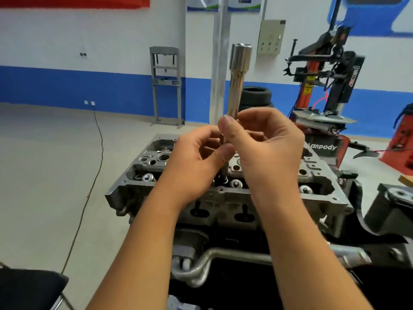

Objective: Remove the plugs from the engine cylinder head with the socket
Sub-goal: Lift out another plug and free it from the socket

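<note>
At the centre of the frame the long socket [237, 86] stands upright, raised above the cylinder head [225, 193]. The right hand [266, 148] grips its lower end; the left hand [196, 162] pinches just below it.

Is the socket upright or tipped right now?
Roughly upright: the socket stands near vertical above the cylinder head, open end up, both hands gripping its lower end.
</note>
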Available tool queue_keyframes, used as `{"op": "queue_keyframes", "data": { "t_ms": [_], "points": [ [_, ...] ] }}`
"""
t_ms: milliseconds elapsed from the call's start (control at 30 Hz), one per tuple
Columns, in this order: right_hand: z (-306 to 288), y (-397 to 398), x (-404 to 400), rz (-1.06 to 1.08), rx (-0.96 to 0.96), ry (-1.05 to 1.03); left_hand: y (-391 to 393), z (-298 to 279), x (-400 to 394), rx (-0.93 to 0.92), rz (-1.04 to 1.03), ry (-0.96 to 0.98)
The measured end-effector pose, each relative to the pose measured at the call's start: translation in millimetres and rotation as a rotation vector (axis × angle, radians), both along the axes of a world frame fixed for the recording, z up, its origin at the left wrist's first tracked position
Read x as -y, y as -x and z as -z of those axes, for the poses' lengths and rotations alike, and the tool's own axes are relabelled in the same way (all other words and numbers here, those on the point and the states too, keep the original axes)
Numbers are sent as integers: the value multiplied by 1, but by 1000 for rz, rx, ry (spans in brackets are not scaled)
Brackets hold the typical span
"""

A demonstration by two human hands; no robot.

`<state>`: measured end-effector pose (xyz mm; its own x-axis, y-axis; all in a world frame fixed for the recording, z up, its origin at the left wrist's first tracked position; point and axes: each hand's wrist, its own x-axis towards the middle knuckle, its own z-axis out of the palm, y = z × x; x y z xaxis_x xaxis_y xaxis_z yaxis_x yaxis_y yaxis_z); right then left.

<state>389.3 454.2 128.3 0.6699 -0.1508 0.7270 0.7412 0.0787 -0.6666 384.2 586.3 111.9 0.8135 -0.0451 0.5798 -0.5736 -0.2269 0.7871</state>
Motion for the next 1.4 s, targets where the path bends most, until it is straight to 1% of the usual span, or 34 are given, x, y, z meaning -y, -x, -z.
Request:
{"op": "queue_keyframes", "data": {
  "t_ms": [133,233,333,400,467,500,567,667,733,800,867,900,1000,1033,1133,1200,1233,1333,1400],
  "points": [
    [0,-13,-11,63,9,-22,-1,0,3,-14,25,29],
    [-3,-23,-7,46,-54,58,-4,-6,2,-40,136,0],
    [-8,-27,-5,-10,-68,208,-7,-13,-7,-42,220,-15],
    [-12,-28,0,-100,-76,265,-12,-13,-14,-11,187,-23],
    [-16,-27,5,-194,-92,287,-16,-9,-17,30,137,10],
    [-16,-26,6,-251,-91,275,-17,-7,-17,52,121,33],
    [-15,-23,3,-331,-71,183,-18,-5,-16,94,107,64],
    [-9,-22,-8,-330,-102,-43,-22,-5,-12,155,78,64],
    [-7,-22,-13,-313,-132,-116,-24,-5,-10,181,70,59],
    [-8,-23,-15,-275,-148,-89,-22,-6,-11,134,148,59],
    [-9,-24,-15,-252,-157,-30,-18,-6,-12,42,254,64],
    [-10,-23,-15,-263,-175,-19,-17,-7,-12,12,264,56],
    [-11,-21,-15,-321,-233,-37,-18,-8,-10,46,121,1],
    [-10,-20,-15,-331,-240,-56,-18,-6,-8,69,71,13],
    [-6,-17,-18,-333,-217,-126,-17,2,-2,113,-30,147],
    [-4,-15,-21,-325,-199,-173,-17,6,1,119,-52,174],
    [-3,-14,-22,-318,-191,-189,-17,7,1,107,-23,154],
    [-2,-16,-22,-283,-167,-183,-15,6,-1,31,151,101],
    [1,-18,-23,-282,-173,-162,-15,3,-2,0,164,105]
  ]
}}
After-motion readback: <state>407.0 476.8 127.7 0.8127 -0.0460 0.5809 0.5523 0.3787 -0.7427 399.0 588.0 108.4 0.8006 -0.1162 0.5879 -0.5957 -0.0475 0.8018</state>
